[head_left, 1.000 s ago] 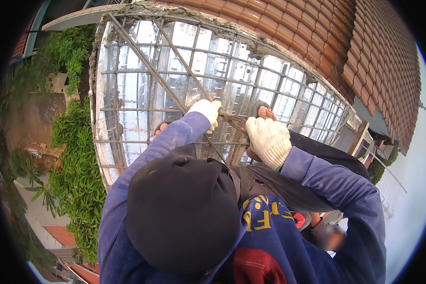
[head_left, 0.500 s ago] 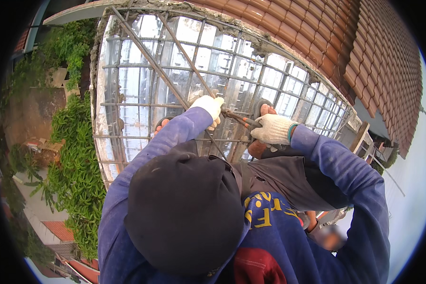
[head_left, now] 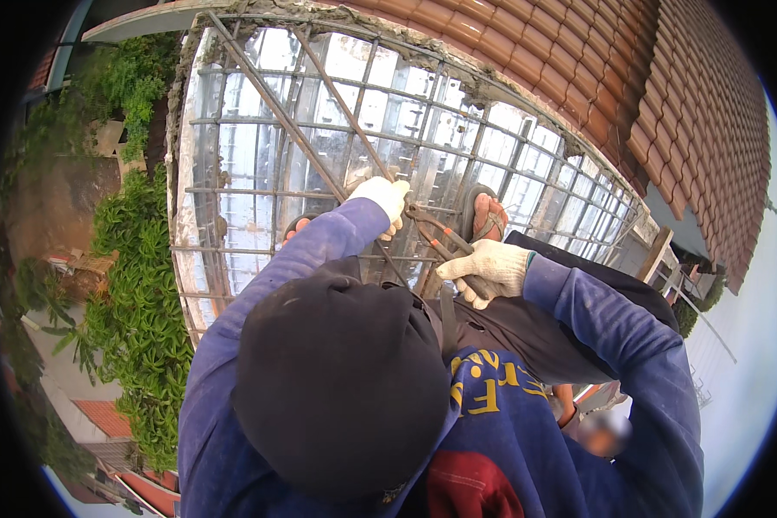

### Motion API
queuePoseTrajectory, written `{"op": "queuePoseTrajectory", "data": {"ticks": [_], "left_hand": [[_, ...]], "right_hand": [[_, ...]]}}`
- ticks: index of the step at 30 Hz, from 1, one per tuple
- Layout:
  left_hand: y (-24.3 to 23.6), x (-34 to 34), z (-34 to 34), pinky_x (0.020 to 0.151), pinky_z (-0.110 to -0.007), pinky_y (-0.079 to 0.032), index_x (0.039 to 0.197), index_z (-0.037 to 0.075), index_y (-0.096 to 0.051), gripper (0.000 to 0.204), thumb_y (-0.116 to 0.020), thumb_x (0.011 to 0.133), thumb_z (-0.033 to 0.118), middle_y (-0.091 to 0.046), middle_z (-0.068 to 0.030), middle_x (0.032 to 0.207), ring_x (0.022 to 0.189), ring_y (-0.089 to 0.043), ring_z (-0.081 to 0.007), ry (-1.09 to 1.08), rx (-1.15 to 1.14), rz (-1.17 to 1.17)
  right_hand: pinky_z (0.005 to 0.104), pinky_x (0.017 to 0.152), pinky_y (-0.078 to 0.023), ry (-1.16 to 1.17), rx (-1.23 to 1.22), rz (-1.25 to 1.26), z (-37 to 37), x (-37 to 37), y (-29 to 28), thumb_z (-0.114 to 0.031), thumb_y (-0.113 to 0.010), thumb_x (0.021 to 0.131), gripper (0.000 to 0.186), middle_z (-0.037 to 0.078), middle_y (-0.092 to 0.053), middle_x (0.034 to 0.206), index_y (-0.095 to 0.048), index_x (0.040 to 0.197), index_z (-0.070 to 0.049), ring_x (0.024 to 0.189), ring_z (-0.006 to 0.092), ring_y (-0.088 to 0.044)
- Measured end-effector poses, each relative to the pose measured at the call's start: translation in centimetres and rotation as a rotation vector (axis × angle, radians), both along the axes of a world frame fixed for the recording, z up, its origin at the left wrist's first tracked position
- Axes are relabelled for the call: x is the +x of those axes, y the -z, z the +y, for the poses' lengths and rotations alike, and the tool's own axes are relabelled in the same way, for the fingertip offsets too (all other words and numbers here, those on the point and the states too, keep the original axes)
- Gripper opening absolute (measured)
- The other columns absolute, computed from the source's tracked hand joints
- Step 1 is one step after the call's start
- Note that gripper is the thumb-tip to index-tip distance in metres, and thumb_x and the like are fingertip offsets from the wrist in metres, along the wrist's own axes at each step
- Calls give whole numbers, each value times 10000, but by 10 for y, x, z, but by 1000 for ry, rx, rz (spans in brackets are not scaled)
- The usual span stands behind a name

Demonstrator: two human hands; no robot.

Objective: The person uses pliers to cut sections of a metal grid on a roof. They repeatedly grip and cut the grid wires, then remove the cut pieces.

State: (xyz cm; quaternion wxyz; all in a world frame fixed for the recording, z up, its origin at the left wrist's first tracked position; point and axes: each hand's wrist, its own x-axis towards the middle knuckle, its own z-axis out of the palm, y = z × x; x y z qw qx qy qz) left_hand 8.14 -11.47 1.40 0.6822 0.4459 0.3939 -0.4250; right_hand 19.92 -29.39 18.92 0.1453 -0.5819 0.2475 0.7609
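My left hand (head_left: 380,200), in a white work glove, is closed round a slanting steel bar (head_left: 319,168) where it crosses the rebar grid (head_left: 272,121). Its fingers cover the crossing, and whether tie wire is there too stays hidden. In my right hand (head_left: 490,268), also gloved, are the handles of a pair of pincers (head_left: 440,231) with orange-red on their grips. The pincer jaws lie just right of my left fingertips, over the bars. A second, thinner slanting bar (head_left: 341,99) runs down to my left hand.
Under the grid are shiny corrugated metal sheets (head_left: 250,155). My sandalled foot (head_left: 489,216) stands among the bars. A tiled roof (head_left: 570,69) borders the far side; leafy trees (head_left: 134,319) lie lower left, past the slab's edge. Another person (head_left: 600,434) is at lower right.
My right hand has moved a little nearer my body, and the pincer handles are spread wider apart. My left hand has stayed at the bar crossing.
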Motion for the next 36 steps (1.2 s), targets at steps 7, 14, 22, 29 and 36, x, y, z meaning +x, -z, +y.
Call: {"op": "queuePoseTrajectory", "data": {"ticks": [7,14,22,29,36], "left_hand": [[-4,1,1,670,-491,-680,1025,-143,-723,680,-474,1182,469,-791,-285,883,721,-791,-382,35,27,-14],[0,-1,2,683,-483,-683,1068,-160,-738,705,-475,1178,485,-796,-279,900,734,-794,-376,23,14,-33],[2,1,1,679,-479,-683,1028,-159,-741,697,-478,1166,472,-797,-286,907,716,-788,-378,13,12,-36],[0,0,1,672,-476,-681,1044,-143,-758,685,-488,1152,478,-805,-270,889,707,-797,-375,46,32,-30],[8,-1,-2,653,-481,-677,1030,-113,-783,659,-480,1152,460,-814,-233,853,665,-789,-353,39,31,-58]], "right_hand": [[511,754,-664,-1479,387,-818,16,18,-6,-410,-840,827,554,179,-786,923,-708,1118,42,855,367,-822],[490,733,-622,-1784,533,-870,21,28,0,-406,-838,928,469,148,-743,928,-682,1146,-21,805,367,-770],[388,700,-637,-415,-115,-1,7,26,-1,-423,-782,1003,550,223,-779,1060,-699,1376,-28,908,299,-817],[560,892,-639,-1530,339,-478,38,41,-7,-289,-838,827,527,272,-781,1130,-721,1212,51,1090,452,-786],[327,631,-561,-358,221,71,21,31,-9,-225,-775,901,217,51,-679,843,-722,961,-23,715,185,-682]]}}
